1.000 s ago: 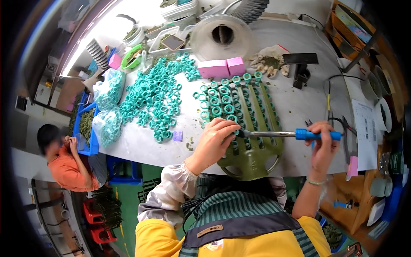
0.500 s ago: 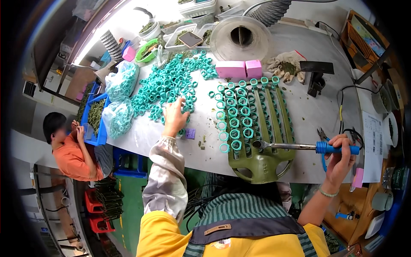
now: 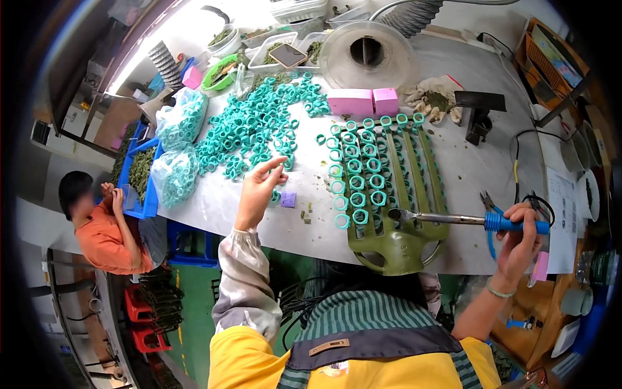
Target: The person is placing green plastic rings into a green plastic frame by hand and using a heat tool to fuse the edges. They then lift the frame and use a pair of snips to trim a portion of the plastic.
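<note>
My left hand [image 3: 256, 194] is raised over the table's near left part, thumb and forefinger closed in a pinch; whether a small ring is between them is hard to make out. Beyond it spreads a heap of teal rings [image 3: 249, 123]. My right hand [image 3: 520, 243] grips the blue handle of a long metal-tube tool [image 3: 450, 220] with a flared end. That end hangs over the near part of an olive-green barred frame [image 3: 403, 249]. Teal rings [image 3: 353, 166] stand in rows along the frame's bars, the left rows facing up most plainly.
Clear bags of rings [image 3: 175, 178] lie left of the heap. Pink blocks [image 3: 350, 102], a glove [image 3: 435, 97] and a round clear hood [image 3: 366, 55] stand beyond the frame. A purple block [image 3: 288, 199] lies near my left hand; pliers [image 3: 490, 211] lie at right. A co-worker [image 3: 107, 233] sits left.
My left hand has drawn back from the ring heap toward me, its fingers coming together. The tool in my right hand has shifted slightly to the right.
</note>
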A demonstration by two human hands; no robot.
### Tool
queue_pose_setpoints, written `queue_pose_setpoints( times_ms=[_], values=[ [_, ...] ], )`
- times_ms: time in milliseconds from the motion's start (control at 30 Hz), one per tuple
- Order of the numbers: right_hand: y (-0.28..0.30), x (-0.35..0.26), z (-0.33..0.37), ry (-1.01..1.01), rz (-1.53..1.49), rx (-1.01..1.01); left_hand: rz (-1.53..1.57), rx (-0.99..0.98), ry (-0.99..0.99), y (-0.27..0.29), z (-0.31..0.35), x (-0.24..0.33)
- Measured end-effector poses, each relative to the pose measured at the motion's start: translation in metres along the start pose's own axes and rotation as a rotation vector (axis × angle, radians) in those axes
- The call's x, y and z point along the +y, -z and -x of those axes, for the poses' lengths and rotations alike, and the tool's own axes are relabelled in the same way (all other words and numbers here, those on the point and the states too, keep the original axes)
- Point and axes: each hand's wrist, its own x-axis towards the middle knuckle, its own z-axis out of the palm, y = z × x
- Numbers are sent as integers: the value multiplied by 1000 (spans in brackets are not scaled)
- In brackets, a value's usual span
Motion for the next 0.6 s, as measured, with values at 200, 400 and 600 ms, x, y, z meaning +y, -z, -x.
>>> queue_pose_setpoints(
  times_ms=[200,400,600],
  values=[
    [1,-3,0,-23,6,-1,42,-80,22,-19,33,34],
    [5,-3,2,-16,-16,-21,-135,-63,23,-17,39,28],
    [8,0,2,-12,-28,-60,-77,-239,-224,-68,67,49]
  ],
)
